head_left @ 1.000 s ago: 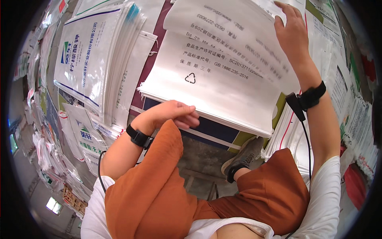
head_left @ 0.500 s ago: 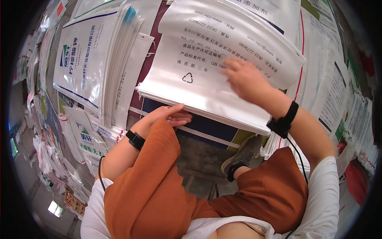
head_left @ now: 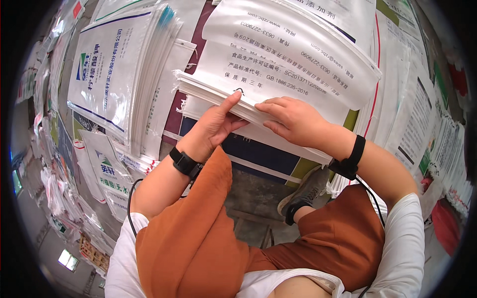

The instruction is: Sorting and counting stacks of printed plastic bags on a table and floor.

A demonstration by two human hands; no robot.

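Observation:
A stack of white printed woven bags (head_left: 278,54) lies in front of me with its upper layers bowed up. My left hand (head_left: 221,121) grips the near edge of several of them, thumb on top and fingers underneath, lifting that edge at its left end. On the same edge, a little to the right, rests my right hand (head_left: 293,119). Its fingers lie over the top bag and its thumb is lower, apart from them. More white bags are under the raised layers, above a dark blue and green printed bag (head_left: 261,161).
Another pile of white bags with blue print (head_left: 107,79) lies at the left. Clear-wrapped and white bags (head_left: 405,109) are stacked at the right. More bag bundles (head_left: 59,188) line the far left. My shoe (head_left: 305,191) is below the stack's near edge.
My left hand has moved up and taken hold of the bags' near edge, which is now raised. My right hand has come down and nearer, from mid-bag to that edge.

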